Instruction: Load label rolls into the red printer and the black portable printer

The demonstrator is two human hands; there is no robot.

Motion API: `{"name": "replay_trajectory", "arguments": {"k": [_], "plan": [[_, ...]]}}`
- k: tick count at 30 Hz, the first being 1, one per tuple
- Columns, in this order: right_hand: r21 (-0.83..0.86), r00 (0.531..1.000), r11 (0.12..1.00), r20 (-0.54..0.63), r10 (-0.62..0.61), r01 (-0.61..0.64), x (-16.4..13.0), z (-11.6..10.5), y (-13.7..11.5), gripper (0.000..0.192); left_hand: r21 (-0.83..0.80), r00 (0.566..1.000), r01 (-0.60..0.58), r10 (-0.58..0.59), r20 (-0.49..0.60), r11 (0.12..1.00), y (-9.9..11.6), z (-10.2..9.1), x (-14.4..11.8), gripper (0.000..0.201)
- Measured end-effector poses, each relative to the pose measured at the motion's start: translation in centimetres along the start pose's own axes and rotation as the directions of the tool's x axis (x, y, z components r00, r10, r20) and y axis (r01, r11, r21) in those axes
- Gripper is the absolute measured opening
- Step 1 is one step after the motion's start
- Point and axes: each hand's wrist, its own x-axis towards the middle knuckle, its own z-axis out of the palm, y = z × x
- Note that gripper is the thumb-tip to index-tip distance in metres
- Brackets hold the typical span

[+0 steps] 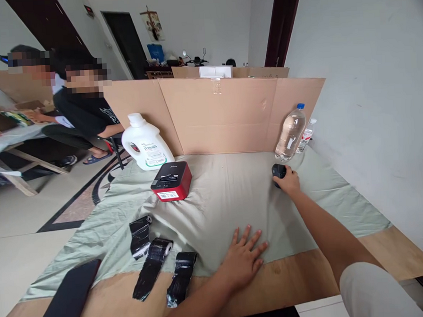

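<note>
My left hand (pixel 242 260) lies flat with fingers spread on the pale green cloth (pixel 228 200), near its front edge. At the right, my right hand (pixel 289 179) grips a small black angular object (pixel 279 170) just in front of a large clear bottle (pixel 291 131) with a blue cap. The fingers partly cover this object, so its kind is unclear. To the left of my left hand lie three partly unrolled black rolls: one (pixel 140 235) at the back, another (pixel 153 268) in the middle and the nearest (pixel 182 276).
A red and black box-shaped device (pixel 172 182) sits before a white detergent jug (pixel 147 145). Behind the large bottle stands a smaller water bottle (pixel 306 135). Cardboard panels (pixel 220 118) wall off the back. A dark flat slab (pixel 68 301) lies front left. Two people sit beyond, at left.
</note>
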Motion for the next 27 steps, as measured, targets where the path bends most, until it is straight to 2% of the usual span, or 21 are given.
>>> {"name": "replay_trajectory", "arguments": {"k": [3, 6, 9, 14, 17, 19, 20, 21, 22, 23, 24, 25, 27], "plan": [[-0.014, 0.996, 0.996, -0.025, 0.086, -0.086, 4.1, -0.1, 0.3, 0.082, -0.039, 0.996, -0.067, 0.069, 0.054, 0.997, 0.4, -0.5, -0.5, 0.046], [-0.015, 0.992, 0.992, -0.04, 0.124, -0.124, 6.4, 0.5, 0.3, 0.082, -0.085, 0.994, -0.073, 0.079, 0.072, 0.994, 0.5, -1.1, -0.5, 0.045], [-0.025, 0.991, 0.99, -0.024, 0.135, -0.136, 7.3, 1.5, 0.8, 0.082, -0.152, 0.996, -0.045, 0.056, 0.063, 0.987, 0.6, -1.7, -0.4, 0.046], [-0.079, 0.995, 0.992, -0.034, 0.098, -0.101, 6.8, 2.4, 1.8, 0.082, -0.261, 1.0, -0.021, 0.021, -0.002, 0.965, 1.1, -1.5, -0.5, 0.046], [-0.126, 0.99, 0.992, -0.139, 0.001, -0.018, 6.0, 2.6, 0.6, 0.081, -0.405, 0.999, -0.026, 0.013, -0.034, 0.914, 1.0, -1.7, -0.5, 0.049], [-0.117, 0.976, 0.987, -0.175, -0.13, 0.11, 5.0, 2.9, -1.8, 0.075, -0.586, 0.993, -0.03, -0.044, -0.111, 0.81, 0.0, -2.9, -0.7, 0.044], [-0.089, 0.967, 0.978, -0.158, -0.2, 0.188, 4.2, 3.1, -3.5, 0.072, -0.66, 0.976, -0.035, -0.117, -0.184, 0.751, -1.0, -4.0, -0.9, 0.039], [-0.048, 0.957, 0.965, -0.124, -0.264, 0.26, 3.3, 3.5, -5.4, 0.069, -0.709, 0.934, -0.044, -0.222, -0.279, 0.704, -2.3, -5.3, -1.3, 0.035], [-0.001, 0.941, 0.944, -0.081, -0.328, 0.329, 2.2, 4.0, -7.4, 0.067, -0.723, 0.854, -0.048, -0.346, -0.387, 0.689, -4.0, -6.9, -1.7, 0.032], [0.064, 0.921, 0.919, -0.021, -0.388, 0.389, 0.9, 4.6, -9.6, 0.064, -0.706, 0.722, -0.025, -0.476, -0.503, 0.708, -6.0, -8.7, -2.3, 0.029], [0.109, 0.898, 0.894, 0.021, -0.439, 0.435, -0.6, 5.3, -11.8, 0.061, -0.677, 0.559, 0.005, -0.564, -0.608, 0.736, -8.5, -10.5, -2.9, 0.028], [0.152, 0.87, 0.866, 0.063, -0.49, 0.477, -2.2, 6.1, -14.1, 0.058, -0.649, 0.397, 0.052, -0.612, -0.684, 0.759, -11.1, -12.3, -3.6, 0.027], [0.397, 0.772, 0.769, 0.195, -0.605, 0.502, -5.9, 7.9, -18.2, 0.059, -0.637, 0.123, 0.166, -0.656, -0.744, 0.753, -16.5, -15.4, -5.0, 0.028]]}}
